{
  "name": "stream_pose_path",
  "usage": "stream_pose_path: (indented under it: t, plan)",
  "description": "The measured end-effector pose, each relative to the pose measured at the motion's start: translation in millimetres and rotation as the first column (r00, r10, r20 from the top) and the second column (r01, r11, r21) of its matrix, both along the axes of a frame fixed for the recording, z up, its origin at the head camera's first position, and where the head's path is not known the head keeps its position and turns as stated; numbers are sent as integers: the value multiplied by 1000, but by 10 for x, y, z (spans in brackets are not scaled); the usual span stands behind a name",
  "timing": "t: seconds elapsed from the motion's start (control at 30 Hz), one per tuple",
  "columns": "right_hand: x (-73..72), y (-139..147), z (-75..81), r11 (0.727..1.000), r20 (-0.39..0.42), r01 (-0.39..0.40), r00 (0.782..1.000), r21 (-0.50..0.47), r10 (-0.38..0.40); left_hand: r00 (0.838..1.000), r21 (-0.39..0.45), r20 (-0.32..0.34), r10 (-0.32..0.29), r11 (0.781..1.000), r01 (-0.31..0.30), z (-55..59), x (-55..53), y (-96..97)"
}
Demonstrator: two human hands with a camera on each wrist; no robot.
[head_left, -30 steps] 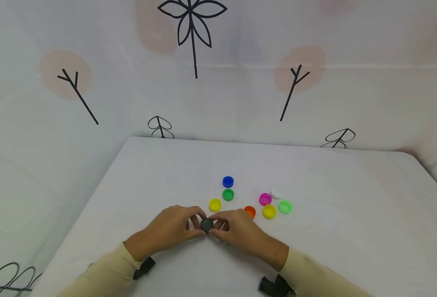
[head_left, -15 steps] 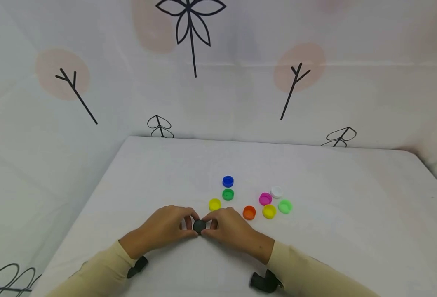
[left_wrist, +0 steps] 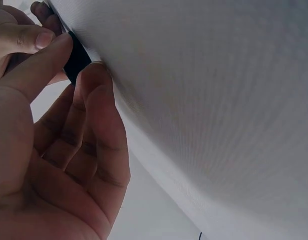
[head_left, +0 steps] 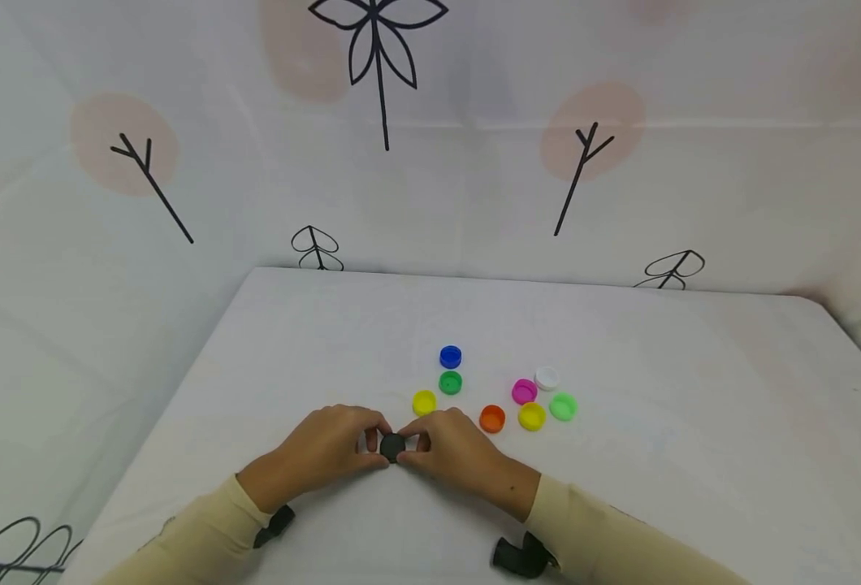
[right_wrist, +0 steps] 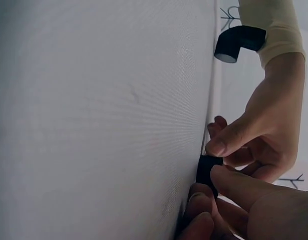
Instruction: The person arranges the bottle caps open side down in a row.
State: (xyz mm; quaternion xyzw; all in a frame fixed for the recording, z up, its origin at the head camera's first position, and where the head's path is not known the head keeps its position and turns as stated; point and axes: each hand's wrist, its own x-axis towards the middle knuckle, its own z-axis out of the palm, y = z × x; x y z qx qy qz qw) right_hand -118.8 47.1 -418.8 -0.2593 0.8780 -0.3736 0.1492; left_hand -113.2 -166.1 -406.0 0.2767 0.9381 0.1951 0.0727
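Note:
A round black bottle cap (head_left: 392,448) sits between my two hands near the front middle of the table. From the left, my left hand (head_left: 321,449) pinches its edge between thumb and fingers. My right hand (head_left: 463,457) grips the opposite edge the same way. In the left wrist view the black cap (left_wrist: 77,61) appears as a dark band right at the white cloth, partly covered by fingertips. The right wrist view shows the cap (right_wrist: 208,169) between both hands' fingers, low against the cloth.
Beyond the hands lie loose bottle caps: blue (head_left: 450,357), green (head_left: 450,383), yellow (head_left: 424,402), orange (head_left: 492,419), magenta (head_left: 524,392), white (head_left: 547,378), a second yellow (head_left: 532,417) and light green (head_left: 564,407). A patterned cloth wall (head_left: 467,203) stands behind the white table (head_left: 694,455).
Both hands have shifted a little left with the black cap between them, which uncovers the orange cap fully. Over the last half second they have hardly moved.

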Motion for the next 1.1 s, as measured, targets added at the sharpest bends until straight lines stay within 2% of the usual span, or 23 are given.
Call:
stream_pose_path:
  t: [0.23, 0.37, 0.47, 0.57, 0.67, 0.77, 0.93, 1.1]
  plan:
    - [-4, 86, 39, 1000, 24, 7, 1000, -18, -7, 996, -100, -35, 77, 992, -80, 94, 20, 48]
    - [-20, 181, 91, 994, -13, 96, 995, -57, -97, 986, -63, -74, 150, 986, -154, 164, -11, 129]
    - [-47, 239, 126, 979, -63, 179, 981, -94, -185, 979, -19, -77, 191, 981, -193, 193, -52, 239]
    - [-70, 269, 135, 967, -97, 236, 964, -96, -246, 975, -1, -82, 205, 979, -206, 195, -82, 344]
    - [-82, 286, 123, 961, -95, 264, 958, -87, -272, 975, 15, -89, 203, 979, -203, 178, -105, 416]
    - [-83, 310, 104, 963, -72, 255, 962, -89, -262, 977, 19, -101, 190, 982, -189, 150, -128, 458]
    - [-62, 314, 79, 975, 5, 199, 980, -102, -200, 976, -4, -70, 207, 978, -207, 113, -135, 482]
    - [-37, 301, 71, 980, 48, 167, 986, -109, -163, 978, -10, -53, 202, 979, -203, 87, -115, 482]
